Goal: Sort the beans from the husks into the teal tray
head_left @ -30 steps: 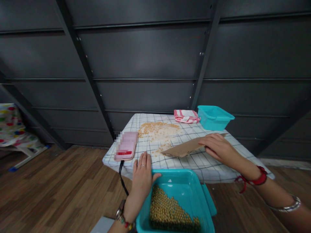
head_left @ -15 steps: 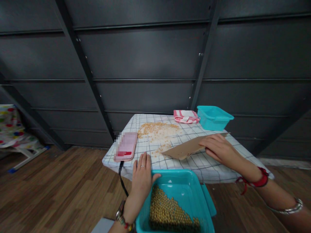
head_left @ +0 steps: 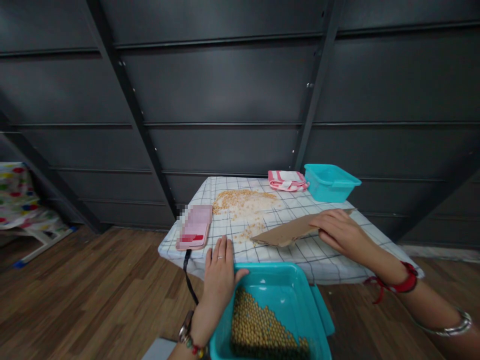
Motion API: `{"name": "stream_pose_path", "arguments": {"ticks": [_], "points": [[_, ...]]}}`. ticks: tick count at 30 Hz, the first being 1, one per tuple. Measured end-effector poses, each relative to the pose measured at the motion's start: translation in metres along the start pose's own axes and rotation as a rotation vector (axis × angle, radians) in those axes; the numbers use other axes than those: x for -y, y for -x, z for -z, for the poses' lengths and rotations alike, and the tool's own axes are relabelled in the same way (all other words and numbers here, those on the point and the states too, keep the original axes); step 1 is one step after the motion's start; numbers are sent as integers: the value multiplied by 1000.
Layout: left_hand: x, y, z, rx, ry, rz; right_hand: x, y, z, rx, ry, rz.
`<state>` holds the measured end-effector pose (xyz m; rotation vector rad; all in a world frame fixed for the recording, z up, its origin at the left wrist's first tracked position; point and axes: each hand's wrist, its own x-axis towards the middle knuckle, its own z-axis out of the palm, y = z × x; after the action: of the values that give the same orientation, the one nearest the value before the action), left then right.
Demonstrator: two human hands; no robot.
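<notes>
My right hand (head_left: pixel 339 232) is closed on a flat piece of brown cardboard (head_left: pixel 285 234), held tilted low over the right part of the cloth-covered table. Left of the cardboard's tip lie scattered yellow beans, with a larger patch of beans and white grains (head_left: pixel 240 200) behind them. My left hand (head_left: pixel 220 272) lies with its fingers stretched out over the table's front edge, its thumb spread at the rim of a turquoise tub (head_left: pixel 277 280). Inside the tub, yellowish-green beans (head_left: pixel 262 322) are heaped toward the near left. The tub's near end is cut off by the frame.
A pink phone (head_left: pixel 195 227) rests on the checked tablecloth (head_left: pixel 322 260) at left, with a black strap (head_left: pixel 189 280) hanging down. At the back right are a folded pink-striped cloth (head_left: pixel 287 180) and a second turquoise tub (head_left: pixel 330 184). A dark panelled wall (head_left: pixel 225 85) stands behind.
My right hand and the cardboard have shifted very slightly to the right and nearer to me. My left hand, the tub and the beans look unchanged.
</notes>
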<state>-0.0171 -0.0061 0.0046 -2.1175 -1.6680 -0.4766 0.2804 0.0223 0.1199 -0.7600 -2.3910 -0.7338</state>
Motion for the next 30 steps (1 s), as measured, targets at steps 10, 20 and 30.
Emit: {"name": "stream_pose_path", "arguments": {"ticks": [10,20,30], "points": [[0,1,-5,-10,15,9,-2,4,2,-58,48,-44],[1,1,-6,-32,-6,-8,1,5,3,-46,42,3],[2,1,-11,-39,6,-5,9,8,10,-43,0,8]]}}
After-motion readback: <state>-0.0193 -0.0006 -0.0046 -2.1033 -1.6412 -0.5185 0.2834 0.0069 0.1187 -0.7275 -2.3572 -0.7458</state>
